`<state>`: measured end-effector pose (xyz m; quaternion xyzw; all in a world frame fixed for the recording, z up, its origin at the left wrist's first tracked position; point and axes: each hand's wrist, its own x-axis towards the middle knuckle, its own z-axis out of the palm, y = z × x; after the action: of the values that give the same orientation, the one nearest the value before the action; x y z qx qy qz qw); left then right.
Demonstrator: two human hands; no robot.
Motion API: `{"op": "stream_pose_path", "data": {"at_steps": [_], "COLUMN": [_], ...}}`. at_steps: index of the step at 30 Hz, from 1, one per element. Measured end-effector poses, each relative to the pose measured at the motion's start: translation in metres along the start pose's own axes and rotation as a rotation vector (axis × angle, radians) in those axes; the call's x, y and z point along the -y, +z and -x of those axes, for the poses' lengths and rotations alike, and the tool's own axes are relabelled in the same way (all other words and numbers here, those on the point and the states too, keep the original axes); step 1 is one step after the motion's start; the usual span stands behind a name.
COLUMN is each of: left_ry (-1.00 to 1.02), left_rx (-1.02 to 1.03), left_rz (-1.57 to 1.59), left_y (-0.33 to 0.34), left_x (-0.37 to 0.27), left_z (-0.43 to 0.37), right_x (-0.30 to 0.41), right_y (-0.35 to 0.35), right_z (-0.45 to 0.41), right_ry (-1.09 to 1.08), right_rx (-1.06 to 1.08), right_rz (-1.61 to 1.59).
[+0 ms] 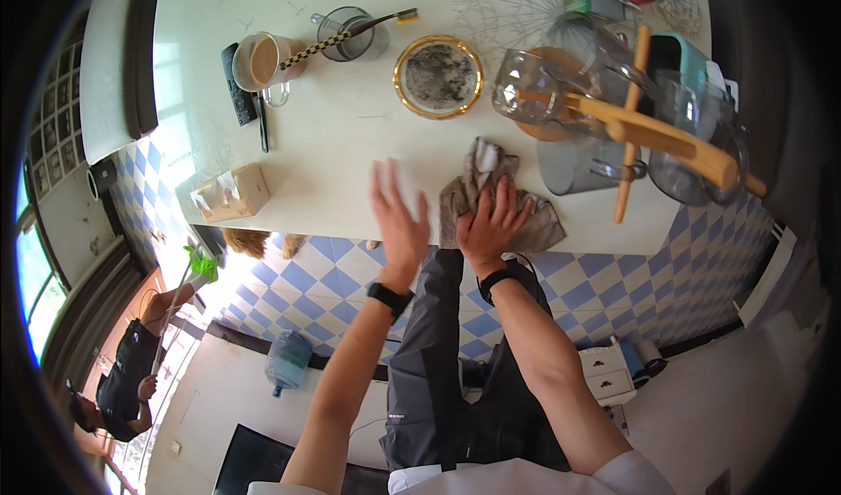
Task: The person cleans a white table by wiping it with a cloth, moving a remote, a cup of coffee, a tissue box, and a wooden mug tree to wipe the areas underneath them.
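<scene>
My right hand (494, 222) presses down with fingers slightly spread on a crumpled grey-brown cloth (539, 222) at the near edge of the white table (328, 186). My left hand (401, 222) is blurred, holds nothing and has its fingers apart; it hovers left of the cloth, over the same edge. Beyond the hands sits a round gold-rimmed dish (439, 78) with a dark, sooty-looking surface. A toothbrush (348, 35) with a checked handle lies across a clear glass mug (345, 51) and a ribbed glass mug (282, 61) of brown drink.
At right, a wooden mug tree (677, 140) carries several glass mugs (525, 87). Dried twigs (512, 2) and a teal container (686, 55) stand behind. Leftward lie a remote control (238, 84) and a tissue pack (230, 193). A person (125, 377) with a green-headed mop (202, 264) stands far left.
</scene>
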<state>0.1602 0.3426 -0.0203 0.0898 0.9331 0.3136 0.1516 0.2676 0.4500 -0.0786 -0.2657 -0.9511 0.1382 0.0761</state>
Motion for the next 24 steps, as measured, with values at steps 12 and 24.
{"op": "stream_pose_path", "data": {"at_steps": [12, 24], "left_ry": [0.354, 0.649], "left_rx": [0.154, 0.241], "left_rz": [-0.138, -0.078], "left_y": [0.075, 0.243], "left_x": [-0.032, -0.19], "left_z": [0.053, 0.097], "right_x": [-0.029, -0.256], "right_y": [-0.018, -0.077], "right_z": [0.003, 0.014], "right_ry": [-0.204, -0.031], "right_rx": [0.17, 0.041], "right_rz": [-0.181, -0.018]}}
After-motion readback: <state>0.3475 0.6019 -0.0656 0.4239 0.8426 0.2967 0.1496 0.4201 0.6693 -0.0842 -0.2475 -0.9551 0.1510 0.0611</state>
